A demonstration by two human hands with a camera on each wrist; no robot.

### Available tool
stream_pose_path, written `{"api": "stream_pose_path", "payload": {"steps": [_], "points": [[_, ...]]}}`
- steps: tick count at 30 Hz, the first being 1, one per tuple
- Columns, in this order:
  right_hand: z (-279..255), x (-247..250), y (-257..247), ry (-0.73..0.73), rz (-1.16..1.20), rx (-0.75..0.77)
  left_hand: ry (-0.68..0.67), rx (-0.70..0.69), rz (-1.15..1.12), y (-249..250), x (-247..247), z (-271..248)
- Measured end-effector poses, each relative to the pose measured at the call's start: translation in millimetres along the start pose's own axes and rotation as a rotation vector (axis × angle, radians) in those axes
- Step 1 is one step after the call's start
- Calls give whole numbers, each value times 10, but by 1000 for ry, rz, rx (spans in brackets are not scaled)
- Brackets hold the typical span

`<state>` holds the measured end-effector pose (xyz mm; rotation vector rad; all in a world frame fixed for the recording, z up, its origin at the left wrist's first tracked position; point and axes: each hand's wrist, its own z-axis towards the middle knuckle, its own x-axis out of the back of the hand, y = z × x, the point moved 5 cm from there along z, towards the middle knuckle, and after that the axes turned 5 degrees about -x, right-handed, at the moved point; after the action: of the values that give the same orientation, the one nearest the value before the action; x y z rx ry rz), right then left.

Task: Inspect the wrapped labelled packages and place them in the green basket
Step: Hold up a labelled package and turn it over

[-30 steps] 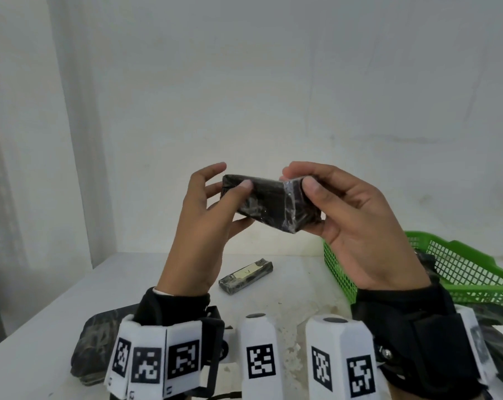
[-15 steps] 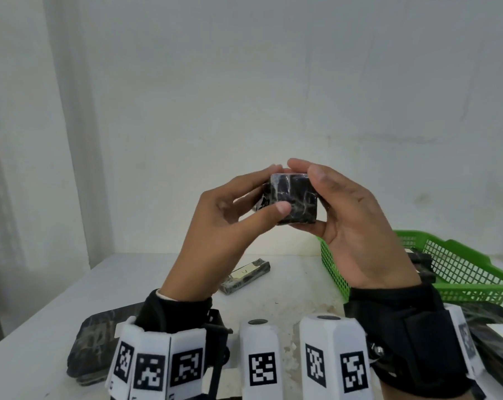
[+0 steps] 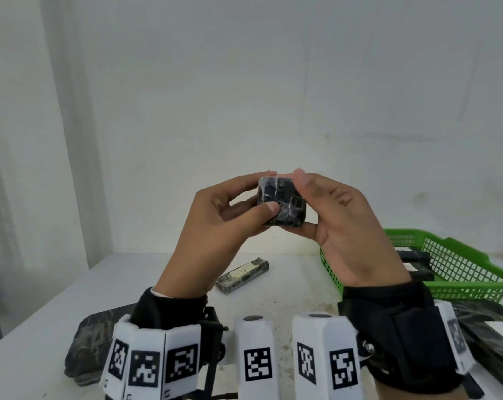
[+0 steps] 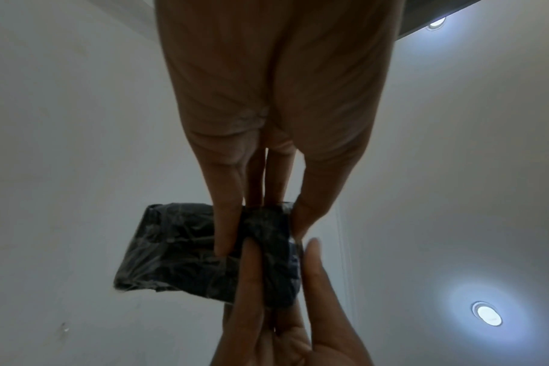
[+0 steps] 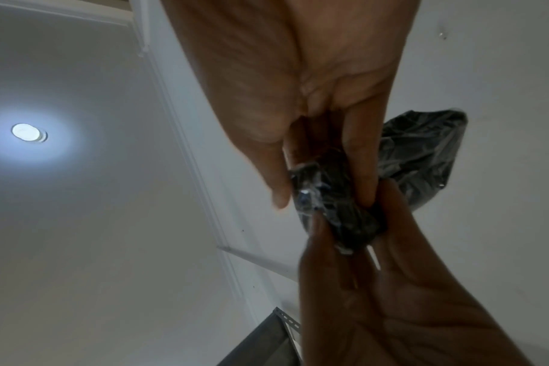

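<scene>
A black package wrapped in clear film is held up at chest height, its short end facing me. My left hand pinches it between thumb and fingers from the left. My right hand grips it from the right, thumb under it and fingers over the top. In the left wrist view the package shows its long side with fingers of both hands across it. The right wrist view shows the package partly hidden behind my fingers. The green basket stands on the table at the right, with dark packages in it.
A labelled wrapped package lies on the white table below my hands. A larger dark wrapped package lies at the near left, another with a white label at the near right. A white wall stands behind.
Both hands have turned the package from lying sideways to end-on toward me. The left thumb and fingers closed in on it, and the hands moved closer together.
</scene>
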<state>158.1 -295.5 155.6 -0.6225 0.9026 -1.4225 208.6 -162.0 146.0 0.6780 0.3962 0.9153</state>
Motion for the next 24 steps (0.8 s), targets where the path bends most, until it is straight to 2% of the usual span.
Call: {"api": "stream_pose_path", "payload": {"steps": [6,12,18,21,24], "points": [[-13,31,-32,64,-26,84,-18,-7,4,36,-13,0],[-3,-29,17,-48,-30,25,14,-1,55,53,51,-6],[12,78,-8,-14,-25,74,-34,47,-90,73,-21,0],[6,107,-18,-62,-35,86,68,121,-137,11,8,18],[-5,95,-39,-116,-104,147,110,326,-82,-159,71,7]]}}
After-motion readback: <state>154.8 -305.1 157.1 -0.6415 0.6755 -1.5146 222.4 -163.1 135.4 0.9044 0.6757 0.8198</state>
